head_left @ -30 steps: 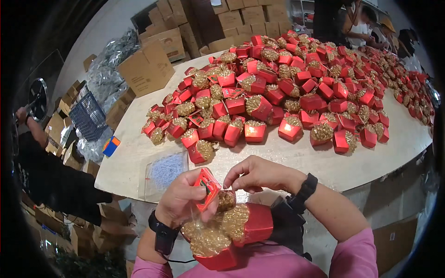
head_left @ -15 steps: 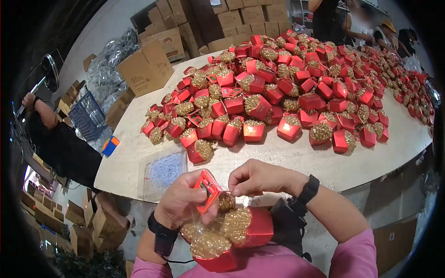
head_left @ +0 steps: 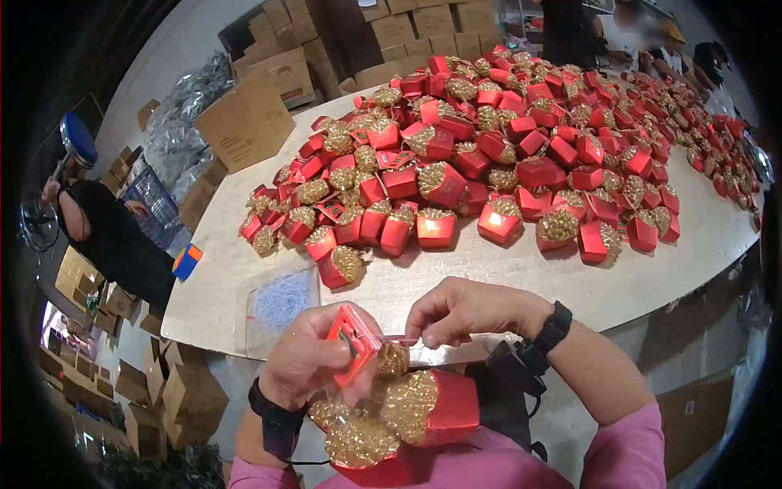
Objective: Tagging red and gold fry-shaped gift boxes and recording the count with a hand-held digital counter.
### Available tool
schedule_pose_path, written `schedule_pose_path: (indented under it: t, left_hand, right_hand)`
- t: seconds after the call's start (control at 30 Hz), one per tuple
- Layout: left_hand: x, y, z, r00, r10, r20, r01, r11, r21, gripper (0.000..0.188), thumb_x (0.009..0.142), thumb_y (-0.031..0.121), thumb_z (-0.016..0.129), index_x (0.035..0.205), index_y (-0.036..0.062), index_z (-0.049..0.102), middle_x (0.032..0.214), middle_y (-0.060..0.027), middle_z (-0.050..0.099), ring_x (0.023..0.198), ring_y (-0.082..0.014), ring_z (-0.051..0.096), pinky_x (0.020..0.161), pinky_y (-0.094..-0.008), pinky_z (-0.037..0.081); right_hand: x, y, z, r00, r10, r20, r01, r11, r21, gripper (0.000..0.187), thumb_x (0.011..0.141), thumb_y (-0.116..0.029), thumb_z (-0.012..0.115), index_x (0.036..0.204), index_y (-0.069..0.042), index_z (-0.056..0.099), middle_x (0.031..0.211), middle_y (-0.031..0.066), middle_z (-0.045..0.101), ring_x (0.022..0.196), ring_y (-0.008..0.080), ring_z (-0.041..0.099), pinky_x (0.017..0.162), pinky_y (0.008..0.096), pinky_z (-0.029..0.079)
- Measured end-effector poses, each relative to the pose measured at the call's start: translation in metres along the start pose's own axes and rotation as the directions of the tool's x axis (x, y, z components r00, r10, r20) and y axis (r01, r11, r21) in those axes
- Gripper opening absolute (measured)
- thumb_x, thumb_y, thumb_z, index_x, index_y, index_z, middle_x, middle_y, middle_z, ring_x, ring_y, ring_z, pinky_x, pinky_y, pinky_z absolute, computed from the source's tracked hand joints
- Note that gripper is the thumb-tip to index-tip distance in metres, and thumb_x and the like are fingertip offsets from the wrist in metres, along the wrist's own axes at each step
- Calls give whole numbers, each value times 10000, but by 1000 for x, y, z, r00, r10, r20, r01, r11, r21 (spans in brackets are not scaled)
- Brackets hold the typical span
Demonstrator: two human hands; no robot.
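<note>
In my left hand (head_left: 300, 363) is a small stack of red printed tags (head_left: 349, 359), pinched under the thumb. My right hand (head_left: 472, 316) is closed, with thumb and forefinger on a thin pale string (head_left: 399, 340) that runs to the tags. Below my hands, against my pink top, rest several red box-shaped ornaments (head_left: 454, 407) with rounded, glittery gold tops (head_left: 361, 440). Another gold top (head_left: 394, 359) shows just under the string. A clear shallow tray (head_left: 252, 326) of loose pale blue strings (head_left: 283, 303) lies on the table beyond my left hand.
A large heap of similar red and gold ornaments (head_left: 440, 183) covers much of the pale table (head_left: 505, 281). A cardboard box (head_left: 244, 122) stands at its far left, near an orange and blue block (head_left: 187, 262). Other people stand at left and far right. Boxes (head_left: 191, 399) crowd the left floor.
My right hand has shifted slightly right, and the string between it and the tags now shows stretched out. The whole view has tilted a little. The person at left has moved.
</note>
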State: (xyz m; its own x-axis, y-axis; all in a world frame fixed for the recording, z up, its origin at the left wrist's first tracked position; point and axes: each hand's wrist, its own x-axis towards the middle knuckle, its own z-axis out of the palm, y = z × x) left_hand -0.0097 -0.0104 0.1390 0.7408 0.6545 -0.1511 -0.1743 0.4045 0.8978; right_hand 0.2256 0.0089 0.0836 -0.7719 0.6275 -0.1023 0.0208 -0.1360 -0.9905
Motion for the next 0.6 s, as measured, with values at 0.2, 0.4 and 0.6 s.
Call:
schedule_pose_path:
  t: [0.2, 0.4, 0.6]
  left_hand:
    - [4, -4, 1, 999, 21, 37, -21, 1000, -21, 335, 727, 131, 618, 954, -72, 478, 658, -199, 583, 476, -250, 577, 406, -290, 456]
    - [4, -4, 4, 1000, 23, 14, -23, 1000, -11, 328, 727, 149, 629, 937, -60, 487, 638, -191, 582, 466, -240, 571, 396, -276, 436]
    - [3, -4, 5, 999, 32, 7, -32, 999, 10, 326, 731, 151, 634, 935, -58, 491, 637, -191, 581, 463, -241, 570, 398, -276, 438]
  right_hand:
    - [-4, 4, -1, 1000, -10, 8, 10, 1000, 11, 144, 747, -75, 602, 870, 0, 602, 628, -20, 531, 477, 34, 430, 409, 185, 326]
    - [-5, 4, 2, 996, 39, 77, -38, 999, -10, 174, 735, -95, 626, 889, -14, 620, 642, -24, 552, 502, 36, 452, 438, 186, 349]
    - [-5, 8, 0, 966, 43, 256, -21, 996, -88, 155, 759, -123, 625, 867, -13, 612, 672, -27, 560, 588, 31, 478, 505, 182, 373]
